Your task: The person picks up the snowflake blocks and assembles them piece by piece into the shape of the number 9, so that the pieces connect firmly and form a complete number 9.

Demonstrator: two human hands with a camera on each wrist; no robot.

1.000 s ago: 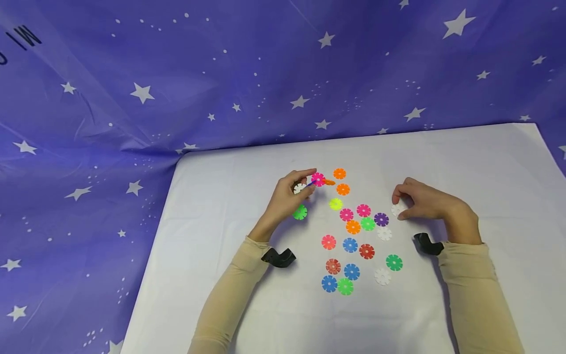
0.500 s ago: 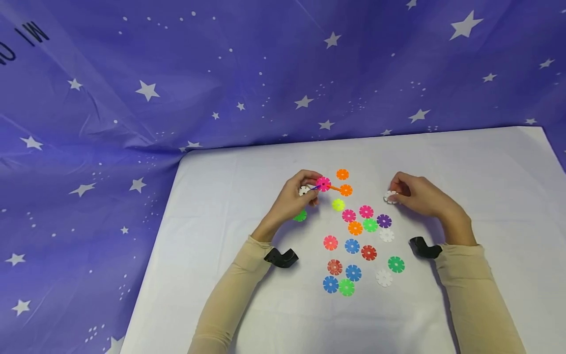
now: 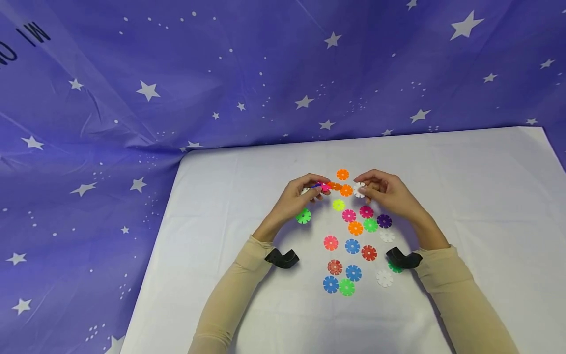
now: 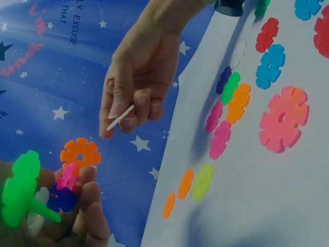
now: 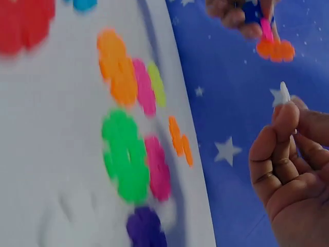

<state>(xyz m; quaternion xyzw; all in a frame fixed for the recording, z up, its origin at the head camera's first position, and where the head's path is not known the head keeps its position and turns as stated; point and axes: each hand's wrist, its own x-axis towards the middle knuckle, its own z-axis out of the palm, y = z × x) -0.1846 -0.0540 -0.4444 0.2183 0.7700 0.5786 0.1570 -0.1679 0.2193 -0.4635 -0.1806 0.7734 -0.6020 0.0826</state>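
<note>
The linked discs [image 4: 68, 178] are above the worktop [image 3: 486, 196], held in curled fingers of the left hand [image 3: 297, 196]. Near but apart, fingers of the right hand [image 3: 385, 191] pinch a white disc [image 3: 359, 191]; joining seems in hand, probably calling for slot alignment next.

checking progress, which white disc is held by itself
The white disc the right hand pinches; others lie on the table or sit clustered in the left hand.
</note>
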